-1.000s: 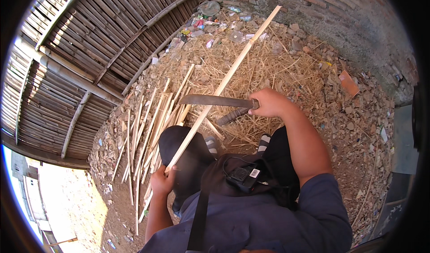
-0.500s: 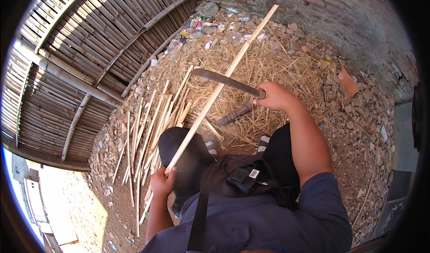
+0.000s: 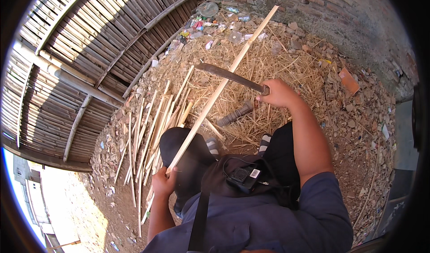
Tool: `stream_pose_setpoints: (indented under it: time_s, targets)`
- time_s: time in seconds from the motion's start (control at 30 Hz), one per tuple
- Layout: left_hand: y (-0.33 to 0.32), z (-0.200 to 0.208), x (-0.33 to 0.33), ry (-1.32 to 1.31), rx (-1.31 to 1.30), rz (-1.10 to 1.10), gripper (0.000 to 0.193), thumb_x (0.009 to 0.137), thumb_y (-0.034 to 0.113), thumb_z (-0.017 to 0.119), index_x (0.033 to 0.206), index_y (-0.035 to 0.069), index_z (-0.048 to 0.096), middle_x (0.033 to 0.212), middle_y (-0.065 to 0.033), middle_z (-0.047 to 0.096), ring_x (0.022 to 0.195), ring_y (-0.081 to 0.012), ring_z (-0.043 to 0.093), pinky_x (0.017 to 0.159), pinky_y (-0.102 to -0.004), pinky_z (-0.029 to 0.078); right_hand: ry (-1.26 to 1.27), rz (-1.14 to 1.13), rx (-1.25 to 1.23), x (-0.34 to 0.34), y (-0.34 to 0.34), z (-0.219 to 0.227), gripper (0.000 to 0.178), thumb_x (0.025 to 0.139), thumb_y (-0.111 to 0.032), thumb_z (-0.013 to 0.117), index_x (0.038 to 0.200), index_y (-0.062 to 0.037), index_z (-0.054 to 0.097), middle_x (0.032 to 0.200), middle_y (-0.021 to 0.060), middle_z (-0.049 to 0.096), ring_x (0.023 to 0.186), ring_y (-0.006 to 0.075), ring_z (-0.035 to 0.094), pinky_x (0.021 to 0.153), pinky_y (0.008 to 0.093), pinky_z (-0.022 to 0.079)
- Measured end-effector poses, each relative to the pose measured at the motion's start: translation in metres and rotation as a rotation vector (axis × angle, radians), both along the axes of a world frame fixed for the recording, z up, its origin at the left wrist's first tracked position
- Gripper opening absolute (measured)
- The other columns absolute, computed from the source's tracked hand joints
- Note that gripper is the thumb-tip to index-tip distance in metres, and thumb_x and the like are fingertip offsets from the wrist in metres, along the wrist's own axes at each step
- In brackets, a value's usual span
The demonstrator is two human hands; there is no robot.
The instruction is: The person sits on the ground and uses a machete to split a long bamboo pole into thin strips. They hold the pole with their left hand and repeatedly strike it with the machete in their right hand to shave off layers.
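My left hand [image 3: 164, 180] is closed round the near end of a long pale bamboo strip [image 3: 204, 113]. The strip slants up and away to the right, over my left knee. In my right hand [image 3: 277, 94] is a machete [image 3: 233, 77], gripped at the handle, most of which the hand hides. Its dark blade points left and crosses the strip at about the middle; whether they touch I cannot tell. Below the blade, a dark, ridged, rod-like piece [image 3: 235, 114] lies on the straw-like shavings [image 3: 264, 127].
Many split bamboo strips [image 3: 148, 136] lie in a bundle by my left leg. A slatted bamboo wall [image 3: 89, 51] rises on the left, a brick wall [image 3: 340, 15] at the back right. Litter [image 3: 210, 29] and rubble [image 3: 358, 123] cover the ground around.
My right hand and the machete have shifted slightly to the right along with a small shift of the view. The strip and my left hand look nearly still.
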State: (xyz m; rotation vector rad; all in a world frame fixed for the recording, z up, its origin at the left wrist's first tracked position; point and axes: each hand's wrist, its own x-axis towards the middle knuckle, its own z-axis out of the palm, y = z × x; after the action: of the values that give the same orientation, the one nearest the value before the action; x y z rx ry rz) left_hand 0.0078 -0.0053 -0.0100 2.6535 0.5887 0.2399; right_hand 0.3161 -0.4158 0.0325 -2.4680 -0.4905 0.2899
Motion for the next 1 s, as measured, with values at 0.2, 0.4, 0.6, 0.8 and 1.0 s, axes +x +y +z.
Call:
stream_pose_setpoints:
  time_s: [0.2, 0.4, 0.6, 0.8, 1.0]
  targets:
    - [0.001, -0.002, 0.0, 0.01, -0.019, 0.015, 0.054, 0.088, 0.046, 0.073, 0.067, 0.0, 0.055, 0.057, -0.0224, 0.055, 0.054, -0.0415, 0.059, 0.054, -0.0492, 0.045, 0.115, 0.0, 0.072, -0.002, 0.008, 0.002, 0.038, 0.082, -0.033, 0.082, 0.103, -0.0043, 0.072, 0.083, 0.0138, 0.067, 0.08, 0.0271, 0.066, 0.074, 0.0407, 0.05]
    - [0.002, -0.002, -0.001, 0.021, -0.021, 0.012, 0.053, 0.089, 0.044, 0.073, 0.068, 0.0, 0.055, 0.057, -0.0214, 0.055, 0.053, -0.0402, 0.059, 0.053, -0.0486, 0.044, 0.037, 0.187, -0.038, -0.01, 0.019, 0.0, 0.032, 0.082, -0.031, 0.08, 0.099, -0.0054, 0.071, 0.085, 0.0137, 0.069, 0.083, 0.0287, 0.069, 0.074, 0.0424, 0.051]
    - [0.003, -0.002, -0.001, 0.025, 0.011, 0.008, 0.052, 0.089, 0.045, 0.073, 0.068, 0.0, 0.057, 0.058, -0.0219, 0.057, 0.055, -0.0412, 0.06, 0.053, -0.0488, 0.045, 0.076, 0.136, -0.006, -0.01, 0.015, 0.005, 0.031, 0.08, -0.029, 0.083, 0.095, -0.0042, 0.071, 0.079, 0.0108, 0.065, 0.077, 0.0252, 0.065, 0.071, 0.0397, 0.049]
    - [0.001, 0.001, 0.0, 0.037, -0.005, 0.009, 0.05, 0.089, 0.044, 0.072, 0.069, 0.0, 0.059, 0.06, -0.0224, 0.059, 0.058, -0.0426, 0.063, 0.055, -0.0494, 0.047, 0.114, 0.105, -0.028, -0.003, 0.012, -0.001, 0.034, 0.081, -0.032, 0.083, 0.097, -0.0044, 0.072, 0.079, 0.0117, 0.064, 0.078, 0.0262, 0.065, 0.072, 0.0401, 0.049]
    - [0.0, 0.003, 0.001, 0.036, -0.012, 0.0, 0.049, 0.09, 0.044, 0.072, 0.07, 0.0, 0.059, 0.061, -0.0218, 0.06, 0.059, -0.0425, 0.063, 0.056, -0.0494, 0.047, 0.081, 0.13, 0.015, -0.007, 0.016, -0.001, 0.036, 0.081, -0.032, 0.083, 0.098, -0.0027, 0.072, 0.082, 0.0139, 0.066, 0.08, 0.0277, 0.066, 0.073, 0.0416, 0.05]
